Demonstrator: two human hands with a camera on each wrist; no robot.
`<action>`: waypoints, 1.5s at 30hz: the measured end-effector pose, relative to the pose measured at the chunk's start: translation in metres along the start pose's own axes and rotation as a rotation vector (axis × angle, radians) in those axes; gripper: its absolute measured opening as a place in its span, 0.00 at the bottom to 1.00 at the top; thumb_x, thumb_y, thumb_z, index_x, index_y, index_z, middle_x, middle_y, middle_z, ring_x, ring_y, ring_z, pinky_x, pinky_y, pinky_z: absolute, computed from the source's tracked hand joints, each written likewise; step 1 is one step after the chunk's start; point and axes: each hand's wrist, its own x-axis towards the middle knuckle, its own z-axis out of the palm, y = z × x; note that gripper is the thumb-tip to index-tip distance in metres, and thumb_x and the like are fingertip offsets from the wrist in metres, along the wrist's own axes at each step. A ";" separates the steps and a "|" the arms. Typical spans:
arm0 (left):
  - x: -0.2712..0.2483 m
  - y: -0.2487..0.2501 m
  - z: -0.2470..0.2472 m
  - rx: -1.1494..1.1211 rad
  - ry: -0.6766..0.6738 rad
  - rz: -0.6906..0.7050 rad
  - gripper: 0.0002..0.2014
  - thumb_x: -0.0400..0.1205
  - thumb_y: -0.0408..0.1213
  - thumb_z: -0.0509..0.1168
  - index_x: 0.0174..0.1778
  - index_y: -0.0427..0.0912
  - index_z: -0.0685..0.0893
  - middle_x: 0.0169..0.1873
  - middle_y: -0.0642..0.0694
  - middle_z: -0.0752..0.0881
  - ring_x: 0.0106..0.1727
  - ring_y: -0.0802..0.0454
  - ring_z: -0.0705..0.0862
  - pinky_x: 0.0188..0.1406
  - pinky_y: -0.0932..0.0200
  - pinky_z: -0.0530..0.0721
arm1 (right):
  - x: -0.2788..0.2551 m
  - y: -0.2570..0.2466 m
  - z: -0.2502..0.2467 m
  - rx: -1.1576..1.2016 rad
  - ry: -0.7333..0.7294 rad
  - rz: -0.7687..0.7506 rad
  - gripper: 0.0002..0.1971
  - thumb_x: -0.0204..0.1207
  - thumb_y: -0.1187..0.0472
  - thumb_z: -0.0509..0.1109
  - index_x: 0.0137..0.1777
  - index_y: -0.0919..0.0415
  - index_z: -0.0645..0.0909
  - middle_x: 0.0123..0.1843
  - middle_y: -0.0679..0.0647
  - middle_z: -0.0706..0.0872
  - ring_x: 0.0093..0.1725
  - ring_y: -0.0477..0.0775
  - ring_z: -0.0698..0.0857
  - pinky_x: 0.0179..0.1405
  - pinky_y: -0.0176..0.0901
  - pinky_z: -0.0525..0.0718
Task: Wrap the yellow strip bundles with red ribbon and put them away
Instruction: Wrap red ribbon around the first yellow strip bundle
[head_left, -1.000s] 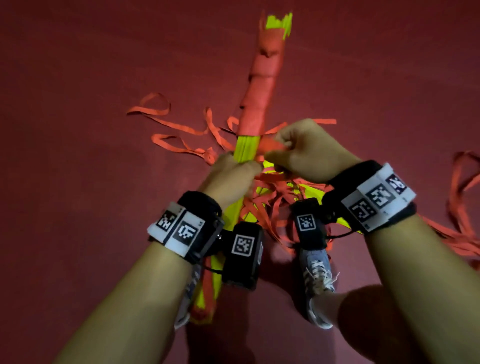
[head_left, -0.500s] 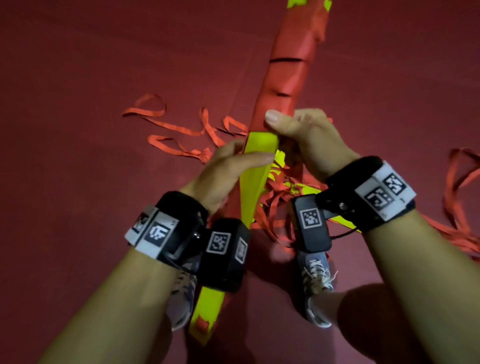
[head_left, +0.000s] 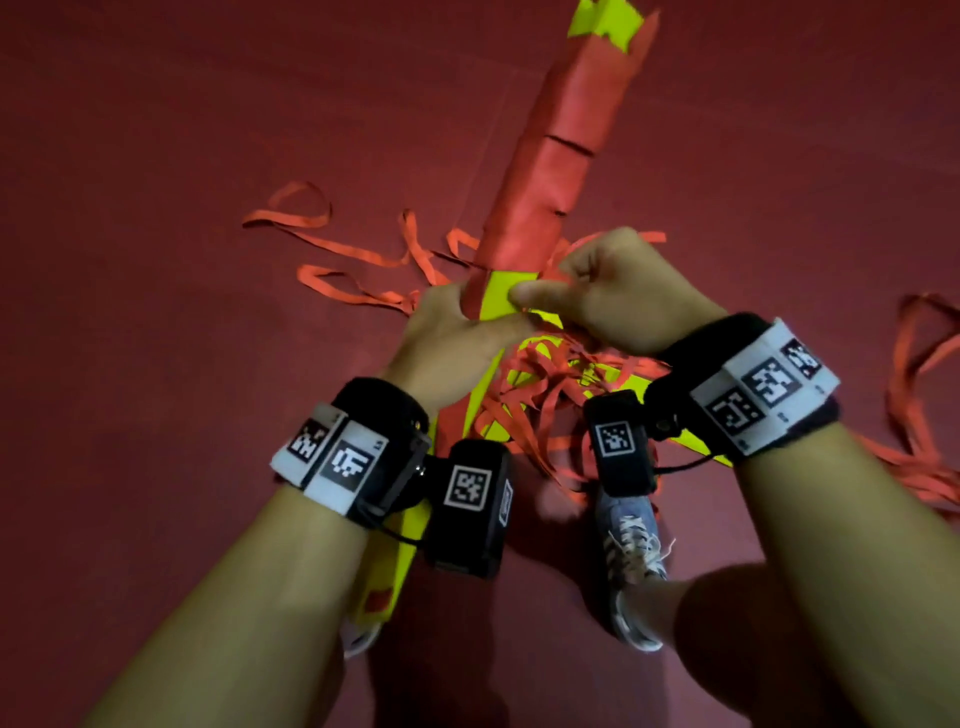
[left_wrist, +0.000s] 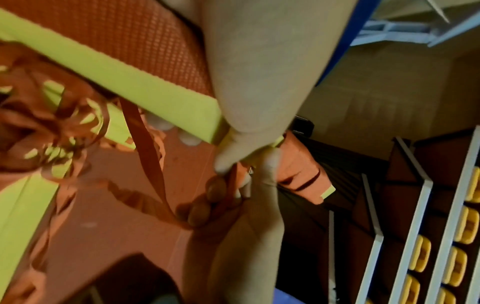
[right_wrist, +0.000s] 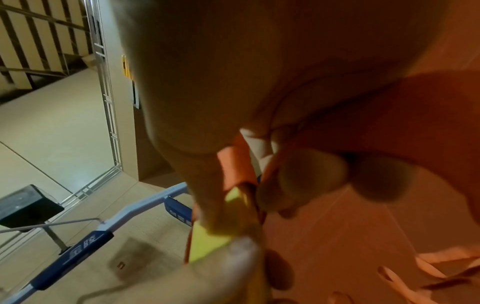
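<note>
Grip check, head view: left grip (head_left: 457, 332) is clamped round the yellow strip bundle (head_left: 498, 293) right at the edge of its wrapped section. Right grip (head_left: 623, 296) is clenched on the red ribbon (head_left: 558, 156) at the bundle's right side, thumb pressed onto bare yellow. Bundle is held off the floor (head_left: 156, 156), slanting away from the person. Far stretch is covered in ribbon, with a bit of yellow at the tip; near stretch is bare. Loose ribbon lies tangled below the bundle. Wrists sit close together, forearms converging on the bundle.

Left wrist view: left grip (left_wrist: 259, 82) runs along the bundle (left_wrist: 116, 78), thumb tip at the wrap edge. Just past it, right grip (left_wrist: 207, 205) has its fingers curled round one ribbon strand (left_wrist: 148, 148) coming up from the tangle.

Right wrist view: blurred. Right grip (right_wrist: 272, 92) pinches ribbon (right_wrist: 233, 168) against the bundle's yellow edge (right_wrist: 207, 244).

Read: mid-wrap, roughly past halfway, nothing put away yet. Next turn probably needs the strand pulled taut, carried round the back of the bundle and overlapped on the last turn. Left grip should pin that turn so it doesn't slacken, and the strand must feed clean out of the tangle.
</note>
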 end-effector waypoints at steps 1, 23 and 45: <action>0.001 -0.003 -0.001 0.029 0.008 0.015 0.05 0.78 0.35 0.77 0.37 0.44 0.90 0.29 0.54 0.85 0.29 0.61 0.78 0.31 0.65 0.75 | 0.000 0.001 0.001 -0.048 0.006 0.002 0.28 0.73 0.43 0.80 0.23 0.62 0.76 0.21 0.53 0.71 0.21 0.48 0.67 0.24 0.43 0.65; -0.009 0.015 -0.003 -0.378 -0.223 -0.153 0.16 0.69 0.39 0.76 0.47 0.33 0.90 0.42 0.30 0.89 0.38 0.43 0.88 0.39 0.51 0.88 | -0.009 -0.015 0.011 0.562 0.111 -0.072 0.22 0.74 0.57 0.78 0.22 0.54 0.71 0.16 0.44 0.68 0.15 0.44 0.66 0.17 0.32 0.61; 0.000 -0.011 0.002 0.180 0.035 0.070 0.23 0.66 0.59 0.70 0.48 0.46 0.87 0.37 0.49 0.89 0.45 0.42 0.90 0.40 0.48 0.85 | -0.003 -0.008 0.030 -0.050 0.338 -0.009 0.35 0.65 0.29 0.79 0.26 0.65 0.80 0.21 0.53 0.79 0.25 0.51 0.75 0.27 0.44 0.72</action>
